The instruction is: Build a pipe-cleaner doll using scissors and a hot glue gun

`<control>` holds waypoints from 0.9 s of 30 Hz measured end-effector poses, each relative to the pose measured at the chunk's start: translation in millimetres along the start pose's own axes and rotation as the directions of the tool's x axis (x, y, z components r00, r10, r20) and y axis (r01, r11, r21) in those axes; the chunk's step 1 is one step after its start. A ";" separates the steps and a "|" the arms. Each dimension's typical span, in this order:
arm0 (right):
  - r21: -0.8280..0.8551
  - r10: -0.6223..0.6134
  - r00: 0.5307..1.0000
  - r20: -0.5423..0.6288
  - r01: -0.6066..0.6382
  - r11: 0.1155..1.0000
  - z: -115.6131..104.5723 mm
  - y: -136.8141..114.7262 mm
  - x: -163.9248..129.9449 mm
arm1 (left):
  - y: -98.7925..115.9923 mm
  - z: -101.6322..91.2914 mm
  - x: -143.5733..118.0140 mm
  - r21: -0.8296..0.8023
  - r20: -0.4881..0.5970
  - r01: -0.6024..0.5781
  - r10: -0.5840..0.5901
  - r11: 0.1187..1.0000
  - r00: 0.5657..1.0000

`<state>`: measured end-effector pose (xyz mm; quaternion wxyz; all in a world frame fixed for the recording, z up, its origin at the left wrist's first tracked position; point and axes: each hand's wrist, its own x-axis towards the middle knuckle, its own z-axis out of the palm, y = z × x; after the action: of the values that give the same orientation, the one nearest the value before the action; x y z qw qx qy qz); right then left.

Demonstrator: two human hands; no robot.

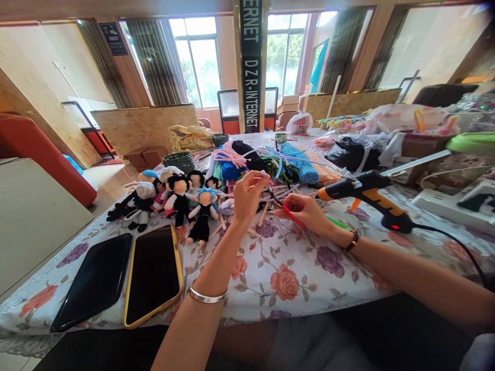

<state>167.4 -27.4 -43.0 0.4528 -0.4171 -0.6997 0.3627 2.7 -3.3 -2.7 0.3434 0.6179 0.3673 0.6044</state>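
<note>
My left hand (247,195) is raised above the floral tablecloth (294,268), pinching a thin pale pipe cleaner (266,178) between thumb and fingers. My right hand (305,211) rests on the cloth just to its right, gripping red-handled scissors (291,215). Loose pipe cleaner scraps and sticks (270,198) lie between and behind the hands. A row of small pipe-cleaner dolls (176,198) stands left of my left hand.
An orange and black glue gun (367,193) stands right of my right hand, its cord trailing right. Two phones (154,273) lie at the near left edge. Bundles of coloured pipe cleaners (270,159), baskets and plastic bags crowd the far side.
</note>
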 end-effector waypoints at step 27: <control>-0.294 -0.011 0.996 0.088 0.036 0.955 1.2 -6.4 -0.6 | -2.3 -1.1 -0.1 0.007 -0.048 -0.008 0.009 1.000 0.999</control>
<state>164.7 -30.6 -37.9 0.3593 -0.4556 -0.7696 0.2664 1.6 -2.3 -4.8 0.3298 0.6061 0.3749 0.6191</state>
